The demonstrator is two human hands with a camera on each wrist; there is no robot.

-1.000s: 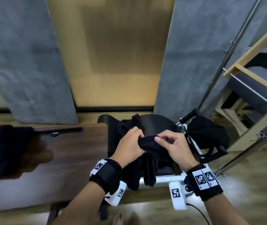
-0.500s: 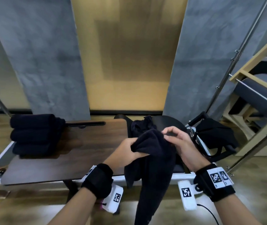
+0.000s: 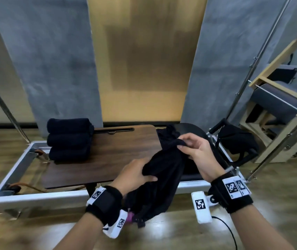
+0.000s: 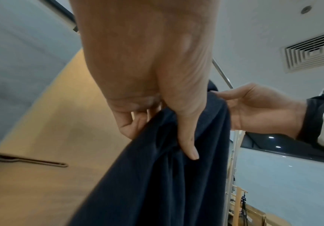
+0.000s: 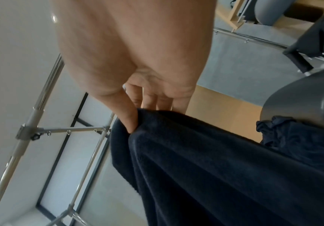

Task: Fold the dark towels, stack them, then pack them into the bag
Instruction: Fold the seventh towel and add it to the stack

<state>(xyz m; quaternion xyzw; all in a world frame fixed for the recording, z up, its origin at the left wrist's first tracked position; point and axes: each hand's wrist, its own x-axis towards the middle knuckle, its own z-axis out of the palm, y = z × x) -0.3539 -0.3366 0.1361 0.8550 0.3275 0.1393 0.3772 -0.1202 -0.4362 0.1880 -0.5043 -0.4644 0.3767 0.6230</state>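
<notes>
Dark-wood tabletop sits on a silver metal frame; stack of three folded dark towels on its far-left corner. Right of the table, a black curved chair back with another dark cloth draped on it, and a black bag further right by slanted metal poles. Grey wall panels and a tan panel behind; wood floor.

Unfolded dark towel hangs in front of the table's near-right edge, between both hands, lower end drooping below the frame. Left hand grips a bunched part, fingers curled behind, thumb pressed on the front. Right hand pinches the top edge between thumb and fingertips, higher and further right. Fabric is soft navy-black terry, falling in vertical folds. Black wrist straps carry white tagged blocks.
</notes>
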